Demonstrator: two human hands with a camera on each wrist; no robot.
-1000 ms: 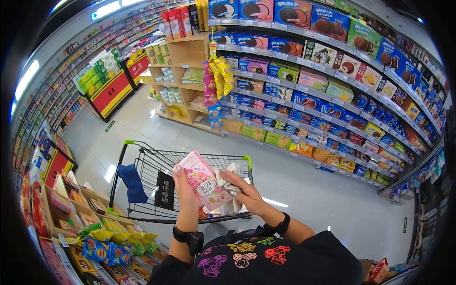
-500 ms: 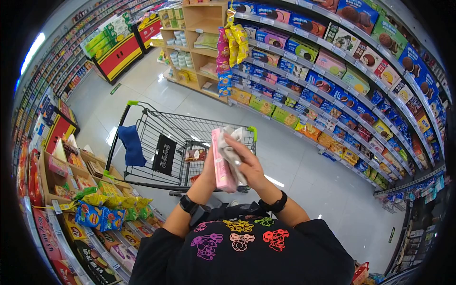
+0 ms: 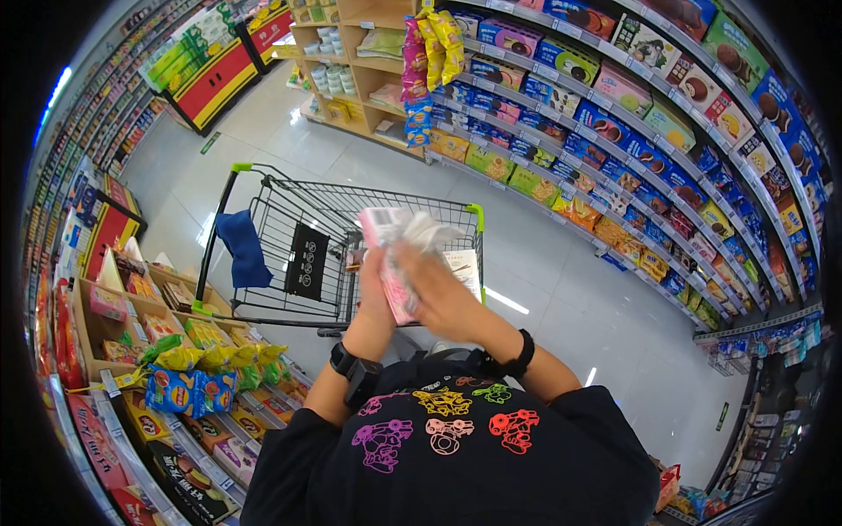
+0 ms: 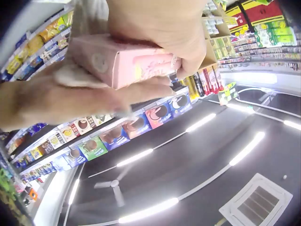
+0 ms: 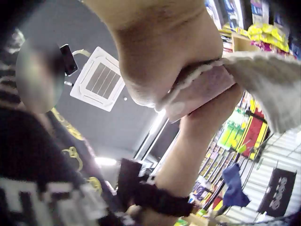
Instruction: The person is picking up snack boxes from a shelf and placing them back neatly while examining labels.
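Holding both hands together above the shopping cart (image 3: 476, 219); with the left hand (image 3: 375, 291), gripping a pink floral carton (image 3: 377, 225); with straight fingers of the right hand (image 3: 441, 301), pressing a crumpled pale cloth (image 3: 426, 233) to it. Liable to drop into the shopping cart if pushed off-centre.

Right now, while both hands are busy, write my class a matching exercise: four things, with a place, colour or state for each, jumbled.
Column one
1. Pink box
2. Pale cloth
3. Hanging cloth
4. Shopping cart

Column two
A. Dark blue
B. Between the right hand and a box
C. Green at its corners
D. Held in the left hand

Pairs: 1-D, 2-B, 3-A, 4-C
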